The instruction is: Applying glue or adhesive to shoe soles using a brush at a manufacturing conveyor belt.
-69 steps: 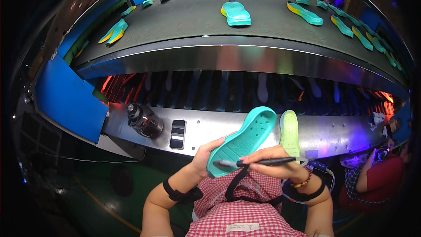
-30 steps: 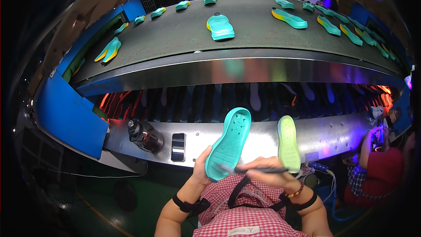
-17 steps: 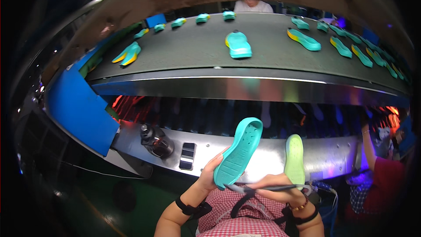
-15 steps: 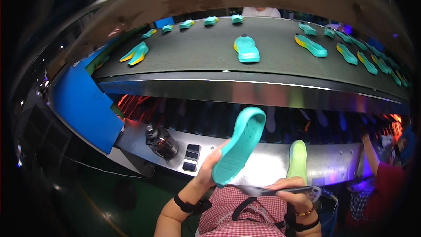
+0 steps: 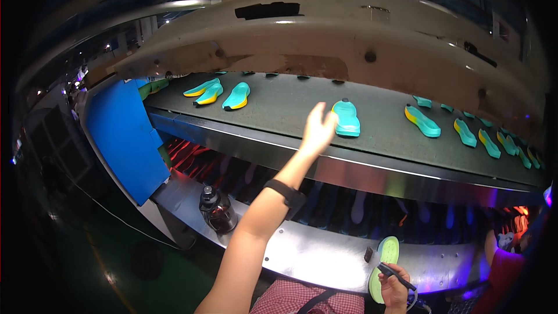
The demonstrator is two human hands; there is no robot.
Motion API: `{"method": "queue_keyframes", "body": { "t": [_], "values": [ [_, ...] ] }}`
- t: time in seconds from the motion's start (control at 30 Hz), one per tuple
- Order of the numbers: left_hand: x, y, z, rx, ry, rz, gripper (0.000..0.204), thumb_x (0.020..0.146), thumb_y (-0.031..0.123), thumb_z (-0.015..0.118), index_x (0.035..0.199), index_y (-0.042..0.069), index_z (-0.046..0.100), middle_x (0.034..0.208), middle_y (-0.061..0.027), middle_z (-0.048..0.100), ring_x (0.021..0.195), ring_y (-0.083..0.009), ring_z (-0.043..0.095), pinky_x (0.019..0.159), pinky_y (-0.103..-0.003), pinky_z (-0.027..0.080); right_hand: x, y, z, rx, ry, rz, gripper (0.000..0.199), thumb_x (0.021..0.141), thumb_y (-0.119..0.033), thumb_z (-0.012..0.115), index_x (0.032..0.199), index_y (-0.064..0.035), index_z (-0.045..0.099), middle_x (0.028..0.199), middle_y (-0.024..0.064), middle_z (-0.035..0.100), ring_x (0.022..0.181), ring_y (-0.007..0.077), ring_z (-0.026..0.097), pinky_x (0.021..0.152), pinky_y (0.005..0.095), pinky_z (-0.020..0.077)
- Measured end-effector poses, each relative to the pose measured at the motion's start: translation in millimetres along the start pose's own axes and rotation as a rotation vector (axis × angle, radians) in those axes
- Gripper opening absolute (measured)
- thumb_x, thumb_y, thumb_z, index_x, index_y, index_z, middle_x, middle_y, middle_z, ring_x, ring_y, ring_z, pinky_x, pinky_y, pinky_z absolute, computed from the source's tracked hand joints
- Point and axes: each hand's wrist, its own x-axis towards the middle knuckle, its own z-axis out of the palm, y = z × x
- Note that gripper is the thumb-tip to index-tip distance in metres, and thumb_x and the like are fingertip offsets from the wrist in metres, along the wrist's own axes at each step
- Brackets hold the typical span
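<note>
My left hand [image 5: 318,131] reaches out over the dark belt [image 5: 279,104], fingers apart and nothing in them. Its fingertips are right beside a teal shoe sole [image 5: 347,121] with a yellow edge; whether they touch it I cannot tell. My right hand [image 5: 395,288] is closed around a brush [image 5: 390,273] with a black handle and a thin tube at its rear end. The brush's dark tip is next to a light green sole-shaped piece [image 5: 388,251] on the metal ledge [image 5: 319,261]. My right hand covers part of that piece.
More teal and yellow soles [image 5: 236,96] lie on the belt to the left, others [image 5: 422,121] to the right. A dark bottle [image 5: 217,210] stands on the ledge beside a blue panel [image 5: 119,139]. A beige hood [image 5: 325,40] overhangs the belt. A co-worker's red sleeve [image 5: 504,273] shows at right.
The teal sole has left my left hand, which has moved forward over the belt. One more sole lies at the belt's left. My right hand has brought the brush beside the green piece.
</note>
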Motion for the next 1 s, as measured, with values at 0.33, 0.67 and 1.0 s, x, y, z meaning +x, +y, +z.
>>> {"method": "queue_keyframes", "body": {
  "t": [0.33,0.67,1.0],
  "values": [
    [-21.9,11.6,-6.4,0.4,-0.104,0.375,0.022,0.076,0.026,0.061,0.078,0.004,0.063,0.084,-0.0128,0.061,0.09,-0.0308,0.054,0.082,-0.04,0.042,1.6,8.4,1.5,-0.041,0.147,0.001,0.025,0.071,0.004,0.062,0.096,0.0029,0.057,0.094,0.0186,0.062,0.082,0.0234,0.061,0.072,0.0286,0.0479],
    [-139.6,40.3,-82.2,-1.034,-0.439,-0.734,0.05,0.078,0.01,0.054,0.122,-0.004,0.036,0.111,-0.0171,0.051,0.098,-0.0257,0.056,0.086,-0.034,0.046,7.5,-1.2,-19.2,-0.023,0.248,-0.048,0.02,0.077,0.005,0.057,0.097,0.0059,0.057,0.094,0.0158,0.062,0.086,0.022,0.061,0.081,0.0296,0.0479],
    [-307.6,35.5,-86.2,-1.269,-0.675,-1.239,0.073,0.086,0.053,0.04,0.137,0.004,0.022,0.131,-0.0238,0.036,0.116,-0.0354,0.044,0.098,-0.046,0.036,15.0,5.0,2.0,-0.071,0.158,0.017,0.019,0.076,0.004,0.058,0.096,0.0055,0.059,0.091,0.0156,0.063,0.083,0.0222,0.062,0.08,0.0322,0.05]
  ]
}}
